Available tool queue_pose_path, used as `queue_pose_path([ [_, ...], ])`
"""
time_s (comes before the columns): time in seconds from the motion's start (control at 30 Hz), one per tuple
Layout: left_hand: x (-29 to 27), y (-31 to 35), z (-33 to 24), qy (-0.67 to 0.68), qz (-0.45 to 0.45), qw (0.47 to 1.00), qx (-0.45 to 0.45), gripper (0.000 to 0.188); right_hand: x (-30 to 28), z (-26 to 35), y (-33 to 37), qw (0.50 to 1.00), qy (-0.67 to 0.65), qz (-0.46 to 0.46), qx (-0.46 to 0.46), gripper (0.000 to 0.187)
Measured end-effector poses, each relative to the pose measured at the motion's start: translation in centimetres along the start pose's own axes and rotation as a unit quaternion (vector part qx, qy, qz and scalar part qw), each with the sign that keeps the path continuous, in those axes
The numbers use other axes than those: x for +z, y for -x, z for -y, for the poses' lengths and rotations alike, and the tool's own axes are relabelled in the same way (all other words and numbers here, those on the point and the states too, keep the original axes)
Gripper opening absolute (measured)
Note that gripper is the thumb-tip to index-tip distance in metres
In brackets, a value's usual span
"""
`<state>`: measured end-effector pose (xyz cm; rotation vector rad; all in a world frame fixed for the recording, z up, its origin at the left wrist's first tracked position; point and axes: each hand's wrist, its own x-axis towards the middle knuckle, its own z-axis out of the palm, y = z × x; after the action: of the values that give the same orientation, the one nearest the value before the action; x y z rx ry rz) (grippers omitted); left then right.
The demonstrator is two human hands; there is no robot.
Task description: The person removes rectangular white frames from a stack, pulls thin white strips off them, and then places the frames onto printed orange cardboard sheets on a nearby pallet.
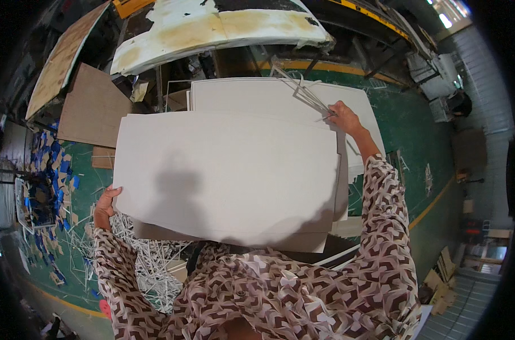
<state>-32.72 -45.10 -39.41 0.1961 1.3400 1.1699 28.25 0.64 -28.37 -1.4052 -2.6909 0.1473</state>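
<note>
A large pale grey cardboard sheet (240, 170) lies in front of me, its edges uneven with other sheets showing beneath its right side. My left hand (106, 203) grips the sheet's lower left edge, thumb on top and fingers hidden below. Beyond the sheet's upper right corner, my right hand (343, 116) is closed around several thin cardboard strips (305, 93), which stick out up and to the left. Behind them rests a stack of similar sheets (229, 90).
Loose white strips (149, 260) are heaped at my lower left. Blue and brown scraps (53, 175) litter the green floor (405, 122) at the left. A brown board (93, 107) leans at the upper left, and a stained white panel (223, 28) stands at the back.
</note>
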Motion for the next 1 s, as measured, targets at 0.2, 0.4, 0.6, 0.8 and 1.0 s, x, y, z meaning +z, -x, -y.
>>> queue_pose_path([
  [0.2,0.3,-0.3,-0.9,-0.001,0.027,0.999,-0.021,0.039,-5.3,2.7,-0.7,0.985,0.159,-0.013,-0.058,0.013],
  [0.4,-2.5,-1.4,2.1,0.036,0.040,0.998,-0.022,0.040,-10.1,1.3,-2.6,0.930,0.345,-0.111,-0.055,0.007],
  [0.6,-1.8,-1.9,2.6,0.054,0.060,0.997,0.001,0.039,-20.5,-9.2,1.1,0.869,0.439,-0.070,0.215,0.022],
  [0.8,-1.2,1.2,0.1,0.021,0.040,0.997,0.069,0.040,-33.4,-12.7,13.1,0.787,0.410,-0.112,0.447,0.026],
  [1.0,0.2,4.3,2.5,0.059,-0.021,0.993,0.099,0.040,-45.5,-17.7,19.5,0.745,0.385,-0.244,0.487,0.036],
])
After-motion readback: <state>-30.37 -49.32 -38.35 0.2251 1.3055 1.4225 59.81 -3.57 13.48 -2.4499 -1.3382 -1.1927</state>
